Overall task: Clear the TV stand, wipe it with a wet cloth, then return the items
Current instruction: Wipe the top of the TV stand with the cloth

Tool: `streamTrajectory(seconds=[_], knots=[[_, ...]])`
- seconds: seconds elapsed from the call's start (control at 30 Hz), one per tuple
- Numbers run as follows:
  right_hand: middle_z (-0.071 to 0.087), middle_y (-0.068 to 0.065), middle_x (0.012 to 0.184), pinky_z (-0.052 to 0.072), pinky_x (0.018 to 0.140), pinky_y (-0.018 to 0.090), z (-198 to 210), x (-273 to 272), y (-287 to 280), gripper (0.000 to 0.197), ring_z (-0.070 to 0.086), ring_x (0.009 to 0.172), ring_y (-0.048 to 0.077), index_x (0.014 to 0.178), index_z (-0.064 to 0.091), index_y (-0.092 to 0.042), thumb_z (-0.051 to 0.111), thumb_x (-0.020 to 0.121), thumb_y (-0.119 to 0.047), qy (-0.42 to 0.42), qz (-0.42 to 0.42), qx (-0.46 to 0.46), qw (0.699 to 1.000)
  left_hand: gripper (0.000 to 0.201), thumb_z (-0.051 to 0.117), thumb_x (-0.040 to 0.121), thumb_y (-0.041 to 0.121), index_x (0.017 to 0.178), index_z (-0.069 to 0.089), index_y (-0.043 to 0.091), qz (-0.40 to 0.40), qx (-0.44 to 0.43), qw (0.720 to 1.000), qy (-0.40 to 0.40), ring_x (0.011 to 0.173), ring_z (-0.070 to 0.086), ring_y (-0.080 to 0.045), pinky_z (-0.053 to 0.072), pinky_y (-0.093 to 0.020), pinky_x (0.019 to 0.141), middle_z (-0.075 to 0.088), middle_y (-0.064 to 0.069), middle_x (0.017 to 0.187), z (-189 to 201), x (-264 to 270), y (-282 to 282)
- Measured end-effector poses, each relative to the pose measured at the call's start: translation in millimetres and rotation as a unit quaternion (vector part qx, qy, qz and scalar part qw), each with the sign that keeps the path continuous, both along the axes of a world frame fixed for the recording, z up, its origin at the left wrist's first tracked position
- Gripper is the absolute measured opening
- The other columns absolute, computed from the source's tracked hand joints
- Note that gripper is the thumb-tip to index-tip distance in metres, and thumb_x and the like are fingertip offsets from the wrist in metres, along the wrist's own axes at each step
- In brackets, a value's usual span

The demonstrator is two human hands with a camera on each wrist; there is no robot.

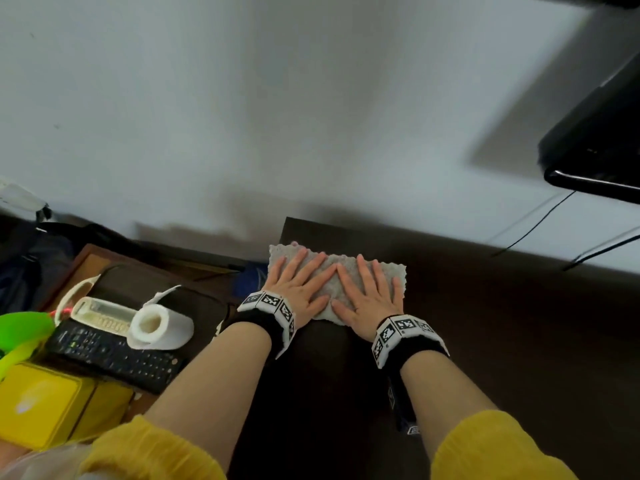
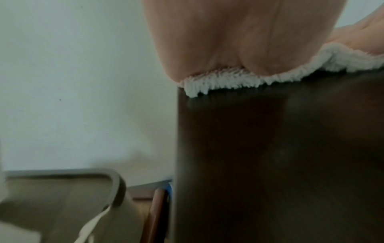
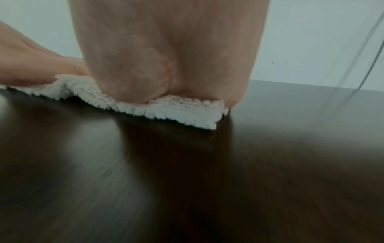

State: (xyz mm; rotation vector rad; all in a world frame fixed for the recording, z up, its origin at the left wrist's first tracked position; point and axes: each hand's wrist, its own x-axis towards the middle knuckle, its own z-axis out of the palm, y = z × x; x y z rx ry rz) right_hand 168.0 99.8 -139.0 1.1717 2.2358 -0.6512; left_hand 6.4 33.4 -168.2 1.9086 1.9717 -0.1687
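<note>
Cloth (image 1: 341,277) is lying flat at the left end of the dark TV stand (image 1: 485,323), near the wall, and we are pressing it down with both palms. Our left hand (image 1: 298,284) and right hand (image 1: 369,296) are lying side by side on it, fingers straight and spread, index fingertips nearly touching. On the lower table to our left, a black remote (image 1: 114,355), a white remote (image 1: 100,315), a paper roll (image 1: 157,327) and a yellow box (image 1: 52,407) are sitting.
</note>
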Motion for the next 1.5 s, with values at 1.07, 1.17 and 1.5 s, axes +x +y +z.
streamTrajectory(seconds=[1.07,1.17,1.5], knots=[[-0.032,-0.004,0.154,-0.018,0.112,0.047,-1,108,-97,0.066,-0.030,0.141,0.020,0.144,-0.020,-0.042,0.020,0.095,-0.060,-0.012,0.006,0.048,0.999,0.076,-0.017,0.073,0.059,0.145,-0.020,0.036,-0.031,-0.048,0.998,-0.005,0.144,-0.022,-0.024,-0.014,-0.046,0.113,-0.021,0.007,0.157,15,109,-96],[-0.034,-0.004,0.153,-0.019,0.112,0.047,-1,121,-150,0.066,-0.031,0.141,0.020,0.144,-0.022,-0.042,0.018,0.095,-0.061,-0.019,0.009,0.037,0.999,0.080,-0.021,0.069,0.059,0.146,-0.019,0.037,-0.035,-0.057,0.998,-0.016,0.144,-0.023,-0.023,-0.015,-0.046,0.113,-0.021,0.008,0.157,17,124,-150],[-0.035,-0.003,0.152,-0.021,0.110,0.047,5,163,-278,0.067,-0.033,0.140,0.020,0.136,-0.031,-0.039,0.018,0.095,-0.060,-0.035,0.000,0.007,0.999,0.069,-0.018,0.072,0.060,0.137,-0.028,0.039,-0.059,-0.056,0.997,-0.013,0.141,-0.027,-0.021,-0.022,-0.042,0.108,-0.030,0.013,0.148,10,161,-275]])
